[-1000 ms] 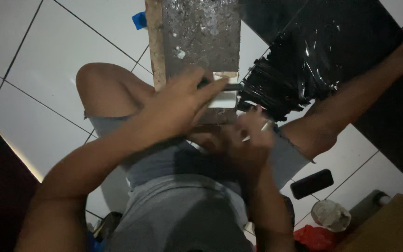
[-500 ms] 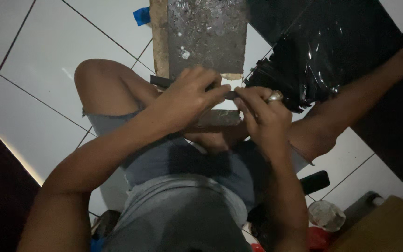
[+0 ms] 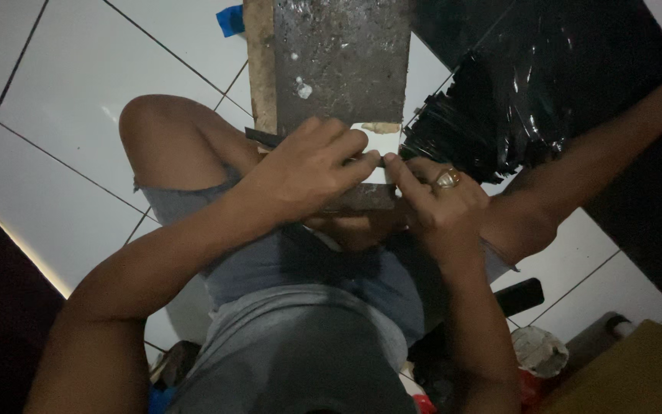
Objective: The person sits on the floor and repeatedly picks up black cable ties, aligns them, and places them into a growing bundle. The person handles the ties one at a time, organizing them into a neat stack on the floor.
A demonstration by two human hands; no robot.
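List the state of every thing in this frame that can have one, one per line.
Left hand: pressing on white piece.
Right hand: ringed, fingertips pinching white piece.
White piece: flat on board, partly covered.
Grey board: lying flat, speckled.
Black plastic sheet: crumpled, glossy.
Blue tape: stuck on floor.

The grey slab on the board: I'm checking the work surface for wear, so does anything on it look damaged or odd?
Yes. The grey slab looks pitted and speckled, with a pale chip-like spot near its left edge. Both hands, left hand and right hand, pinch a small white piece at its near end. The dim light hides finer damage.
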